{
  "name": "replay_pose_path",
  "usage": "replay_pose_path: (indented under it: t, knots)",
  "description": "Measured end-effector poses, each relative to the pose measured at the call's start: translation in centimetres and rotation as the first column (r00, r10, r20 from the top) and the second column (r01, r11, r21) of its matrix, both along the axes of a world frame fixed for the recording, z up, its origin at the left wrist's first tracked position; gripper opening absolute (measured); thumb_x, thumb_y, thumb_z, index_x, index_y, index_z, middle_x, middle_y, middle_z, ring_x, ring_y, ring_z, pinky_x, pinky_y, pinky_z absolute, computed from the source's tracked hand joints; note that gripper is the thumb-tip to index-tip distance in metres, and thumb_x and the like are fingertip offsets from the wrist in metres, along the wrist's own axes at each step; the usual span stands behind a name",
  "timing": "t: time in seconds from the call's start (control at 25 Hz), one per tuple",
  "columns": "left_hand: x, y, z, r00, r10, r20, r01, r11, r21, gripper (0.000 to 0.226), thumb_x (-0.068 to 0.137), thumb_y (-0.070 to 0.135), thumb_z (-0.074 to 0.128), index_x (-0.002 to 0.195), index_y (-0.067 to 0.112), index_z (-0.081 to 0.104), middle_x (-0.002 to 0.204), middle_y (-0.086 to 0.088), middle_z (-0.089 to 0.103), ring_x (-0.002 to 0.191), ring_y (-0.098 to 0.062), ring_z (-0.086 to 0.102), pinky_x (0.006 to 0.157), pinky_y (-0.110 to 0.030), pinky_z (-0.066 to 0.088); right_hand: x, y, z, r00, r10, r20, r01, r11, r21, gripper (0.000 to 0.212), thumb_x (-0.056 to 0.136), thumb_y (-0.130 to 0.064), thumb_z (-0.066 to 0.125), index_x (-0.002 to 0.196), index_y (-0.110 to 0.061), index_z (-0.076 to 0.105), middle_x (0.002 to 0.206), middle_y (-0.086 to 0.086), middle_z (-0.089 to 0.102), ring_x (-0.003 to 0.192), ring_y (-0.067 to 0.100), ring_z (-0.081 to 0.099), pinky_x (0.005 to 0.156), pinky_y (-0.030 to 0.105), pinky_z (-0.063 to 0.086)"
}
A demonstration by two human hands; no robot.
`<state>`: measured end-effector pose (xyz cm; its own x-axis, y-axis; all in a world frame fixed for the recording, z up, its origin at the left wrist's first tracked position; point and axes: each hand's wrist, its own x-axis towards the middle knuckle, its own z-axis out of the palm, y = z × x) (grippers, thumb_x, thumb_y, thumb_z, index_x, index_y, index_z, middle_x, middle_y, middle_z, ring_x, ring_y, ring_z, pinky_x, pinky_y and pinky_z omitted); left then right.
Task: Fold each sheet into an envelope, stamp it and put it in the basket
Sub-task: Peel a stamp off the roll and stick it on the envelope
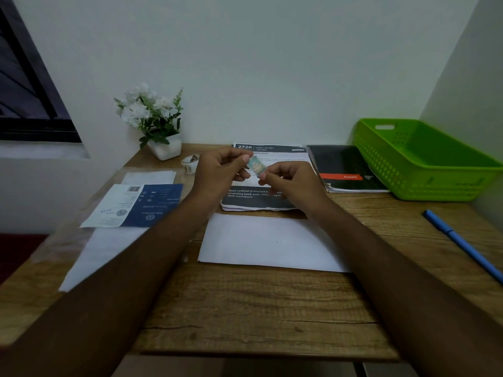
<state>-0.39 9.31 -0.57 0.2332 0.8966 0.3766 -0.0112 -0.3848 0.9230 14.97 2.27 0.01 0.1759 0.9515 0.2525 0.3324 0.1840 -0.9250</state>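
Both hands meet above the middle of the desk (245, 308). The left hand (217, 172) pinches the upper end of a small stamp (255, 164) between thumb and forefinger, its other fingers curled under. The right hand (291, 183) pinches the lower end in the same way. The stamp is tilted and held in the air over a printed page (261, 200), not touching it.

Just nearer than that page, a folded white sheet (272, 243) lies flat between the forearms. Bare wood runs from its near edge to the front edge of the desk.

The green basket (381, 159) stands in the far right corner against both walls. A black notebook (345, 167) lies just beside it on its left. A blue pen (462, 243) lies slanted near the right edge, well apart from the hands.

On the left lie a blue and white leaflet (136, 205) and plain white paper (103, 254) that reaches the left edge. A potted plant (155, 118) stands at the back wall, with a tape roll (189, 162) near the left hand.
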Motion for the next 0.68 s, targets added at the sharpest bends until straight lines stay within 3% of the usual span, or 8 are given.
replay_pose_path:
  t: [0.16, 0.28, 0.4, 0.48, 0.56, 0.68]
  knots:
    - [0.0, -0.1, 0.1, 1.0, -0.009, 0.005, 0.008, 0.999, 0.05, 0.01, 0.087, 0.009, 0.064, 0.092, 0.017, 0.068, 0.074, -0.003, 0.068, 0.057, -0.009, 0.062, 0.061, -0.026, 0.055, 0.1, 0.2, -0.2, 1.0, -0.001, -0.003, 0.001, 1.0, -0.009, 0.015, 0.091, -0.006, 0.057, 0.099, -0.008, 0.071, 0.087, 0.007, 0.072, 0.056, 0.011, 0.06, 0.049, 0.013, 0.041]
    - [-0.1, -0.2, 0.0, 0.994, -0.013, -0.111, 0.033, 0.983, 0.18, 0.013, 0.086, 0.005, 0.063, 0.096, 0.013, 0.067, 0.074, -0.005, 0.066, 0.06, -0.012, 0.063, 0.063, -0.026, 0.056, 0.2, 0.1, 0.0, 0.997, -0.025, -0.078, 0.024, 1.0, -0.017, 0.024, 0.098, -0.017, 0.048, 0.097, -0.015, 0.071, 0.084, 0.001, 0.072, 0.058, 0.014, 0.061, 0.051, 0.021, 0.041]
    - [-0.1, -0.5, -0.2, 0.969, 0.005, -0.246, 0.092, 0.92, 0.38, 0.015, 0.084, 0.004, 0.065, 0.098, 0.009, 0.068, 0.075, -0.009, 0.066, 0.064, -0.017, 0.062, 0.06, -0.023, 0.052, 0.3, -0.3, 0.3, 0.997, -0.009, -0.078, 0.009, 1.0, 0.0, 0.021, 0.096, -0.027, 0.056, 0.092, -0.014, 0.072, 0.079, 0.0, 0.072, 0.056, 0.009, 0.062, 0.05, 0.015, 0.042]
    - [-0.1, -0.7, -0.3, 0.955, 0.035, -0.296, 0.123, 0.859, 0.496, 0.015, 0.082, 0.005, 0.067, 0.098, 0.007, 0.068, 0.075, -0.007, 0.067, 0.07, -0.019, 0.062, 0.061, -0.023, 0.051, 0.2, -0.5, 0.3, 1.0, 0.011, -0.024, -0.01, 1.0, 0.017, 0.01, 0.089, -0.017, 0.067, 0.092, -0.009, 0.073, 0.078, 0.005, 0.072, 0.054, 0.003, 0.061, 0.048, 0.011, 0.042]
    - [0.0, -0.8, -0.3, 0.951, 0.049, -0.305, 0.13, 0.831, 0.54, 0.017, 0.082, 0.006, 0.067, 0.099, 0.007, 0.068, 0.076, -0.005, 0.066, 0.073, -0.018, 0.062, 0.062, -0.021, 0.051, 0.4, -0.7, 0.4, 1.0, 0.009, 0.005, -0.009, 1.0, 0.012, 0.012, 0.084, -0.007, 0.071, 0.095, -0.004, 0.072, 0.074, 0.007, 0.07, 0.05, 0.001, 0.06, 0.048, 0.01, 0.042]
    - [-0.1, -1.0, -0.2, 0.95, 0.061, -0.305, 0.109, 0.853, 0.511, 0.018, 0.083, 0.011, 0.068, 0.101, 0.009, 0.067, 0.077, -0.005, 0.066, 0.073, -0.019, 0.06, 0.062, -0.02, 0.05, 1.9, -1.5, 1.3, 0.995, -0.068, 0.07, 0.067, 0.998, 0.022, 0.009, 0.083, -0.007, 0.072, 0.09, -0.012, 0.073, 0.071, 0.0, 0.069, 0.049, 0.0, 0.059, 0.049, 0.012, 0.043]
